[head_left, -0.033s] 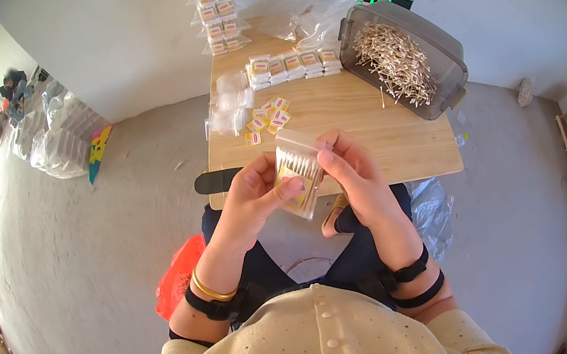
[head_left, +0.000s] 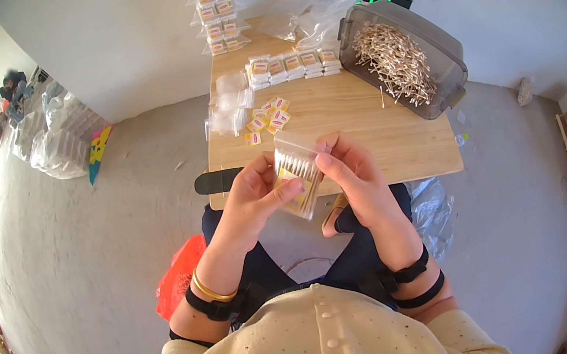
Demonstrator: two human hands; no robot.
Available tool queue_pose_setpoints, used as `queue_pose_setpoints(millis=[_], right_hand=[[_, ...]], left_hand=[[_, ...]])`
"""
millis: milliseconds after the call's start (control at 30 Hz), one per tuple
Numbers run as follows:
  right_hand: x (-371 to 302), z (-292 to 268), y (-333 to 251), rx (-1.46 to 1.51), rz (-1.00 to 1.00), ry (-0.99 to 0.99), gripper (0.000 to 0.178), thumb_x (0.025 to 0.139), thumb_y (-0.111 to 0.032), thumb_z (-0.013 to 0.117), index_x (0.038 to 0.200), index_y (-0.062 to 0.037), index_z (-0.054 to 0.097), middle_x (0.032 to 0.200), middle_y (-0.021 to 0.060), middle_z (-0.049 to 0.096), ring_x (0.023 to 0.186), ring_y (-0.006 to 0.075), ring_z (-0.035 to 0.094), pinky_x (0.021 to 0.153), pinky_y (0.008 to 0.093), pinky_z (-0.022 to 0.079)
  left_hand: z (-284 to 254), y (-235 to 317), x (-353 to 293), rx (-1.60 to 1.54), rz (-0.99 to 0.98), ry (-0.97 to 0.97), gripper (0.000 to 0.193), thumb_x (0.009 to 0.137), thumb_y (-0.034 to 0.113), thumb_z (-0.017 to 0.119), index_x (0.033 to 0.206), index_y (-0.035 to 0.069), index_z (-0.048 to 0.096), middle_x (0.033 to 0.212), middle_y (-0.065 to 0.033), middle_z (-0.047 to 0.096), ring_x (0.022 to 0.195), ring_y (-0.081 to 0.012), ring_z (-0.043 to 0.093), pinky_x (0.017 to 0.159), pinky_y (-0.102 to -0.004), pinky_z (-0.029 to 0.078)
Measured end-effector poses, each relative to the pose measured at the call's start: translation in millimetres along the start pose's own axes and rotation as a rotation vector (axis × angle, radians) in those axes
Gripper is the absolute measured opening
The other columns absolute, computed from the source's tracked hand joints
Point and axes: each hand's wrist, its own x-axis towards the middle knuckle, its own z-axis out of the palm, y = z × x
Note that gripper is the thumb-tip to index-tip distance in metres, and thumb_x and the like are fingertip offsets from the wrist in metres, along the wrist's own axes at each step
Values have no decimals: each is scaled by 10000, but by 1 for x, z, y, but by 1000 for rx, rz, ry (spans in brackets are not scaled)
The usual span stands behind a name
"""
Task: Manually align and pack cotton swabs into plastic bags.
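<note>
Pale wooden table (head_left: 398, 151) before us; clear plastic bag of white-tipped cotton swabs (head_left: 298, 166) over table's near edge; our left hand (head_left: 251, 198) pinches bag's left side, right hand (head_left: 361, 183) its right edge, thumb slightly lower than before: bag still being handled

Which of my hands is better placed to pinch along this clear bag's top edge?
Probably your right hand: its thumb sits at the upper right side of the clear bag, near the top. Your left hand seems better for steadying: its thumb presses lower down, by the yellow card.
</note>
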Motion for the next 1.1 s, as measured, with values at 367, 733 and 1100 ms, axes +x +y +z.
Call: queue_pose_setpoints(millis=[367, 733, 1100], right_hand=[[-7, -6, 5, 85, 7, -62, 119, 1029, -58, 603, 1139, -16, 627, 1059, 13, 665, 994, 77, 598, 890, 260, 494], [-20, -3, -8, -53, -24, -39, 172, 947, 24, 658, 1113, -17, 639, 1048, 11, 658, 964, 96, 599, 913, 278, 484], [-24, -2, -20, -47, -136, -124, 196, 921, 26, 703, 1098, -22, 634, 1041, 20, 652, 965, 121, 614, 915, 290, 489]], left_hand=[[12, -1, 0, 14, 67, 49, 360, 984, 153, 724, 1282, -12, 604, 1146, -54, 702, 1020, -91, 649, 892, -276, 534], [25, 12, -6, 278, 286, 58, 370, 891, -17, 710, 1191, 25, 497, 1052, -17, 575, 980, -78, 569, 858, -265, 488], [30, 20, -14, 350, 331, 22, 398, 870, 30, 724, 1188, 35, 483, 1046, -17, 560, 945, -72, 534, 835, -251, 462]])
